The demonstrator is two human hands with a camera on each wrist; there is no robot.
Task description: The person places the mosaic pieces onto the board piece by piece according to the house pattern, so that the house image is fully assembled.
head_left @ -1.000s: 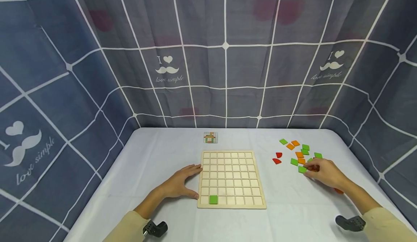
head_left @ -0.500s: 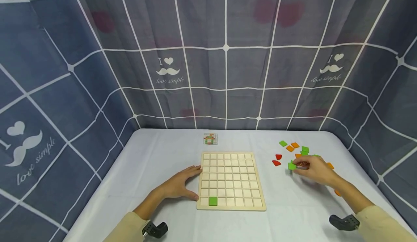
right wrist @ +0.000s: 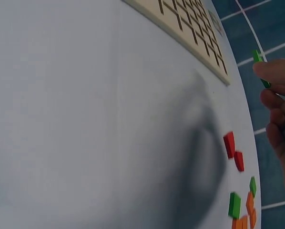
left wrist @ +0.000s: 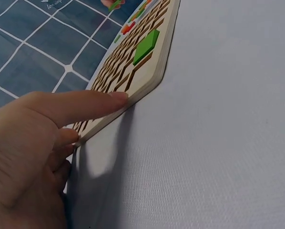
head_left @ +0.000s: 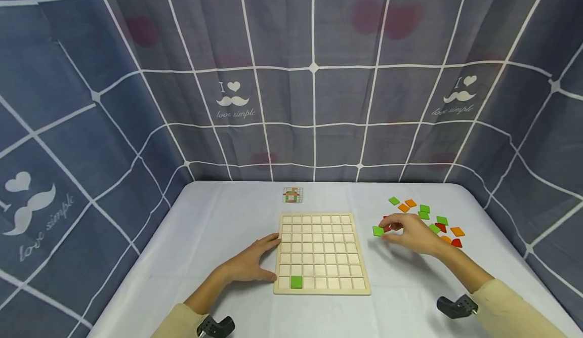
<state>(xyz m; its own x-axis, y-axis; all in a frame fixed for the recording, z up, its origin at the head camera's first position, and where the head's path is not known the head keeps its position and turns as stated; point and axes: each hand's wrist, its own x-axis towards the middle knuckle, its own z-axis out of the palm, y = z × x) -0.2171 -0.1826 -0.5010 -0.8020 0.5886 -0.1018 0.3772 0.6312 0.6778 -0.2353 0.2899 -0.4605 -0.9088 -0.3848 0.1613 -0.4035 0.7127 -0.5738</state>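
Observation:
My left hand (head_left: pixel 248 263) rests at the left edge of a wooden grid board (head_left: pixel 322 292), thumb and fingers spread along its side. In the left wrist view, the thumb (left wrist: pixel 80 104) lies against the board's rim. One square green tile (head_left: pixel 296 282) sits in the bottom row, second cell from the left. To the right of the board, my right hand (head_left: pixel 412 234) pinches another green tile (head_left: pixel 378 231) between thumb and fingertips, held above the table. The right wrist view shows this tile edge-on, with its shadow on the cloth.
Loose orange tiles (head_left: pixel 457 231), green tiles (head_left: pixel 424 209) and red pieces (head_left: pixel 457 243) lie scattered at the right of the white-covered table (head_left: pixel 191 237). A small card with a coloured grid picture (head_left: pixel 292 195) lies behind the board. A dark checked curtain (head_left: pixel 341 95) surrounds the table.
The right hand has picked a green tile from the scattered pieces and carried it left, towards the board. The left hand and board have stayed in place.

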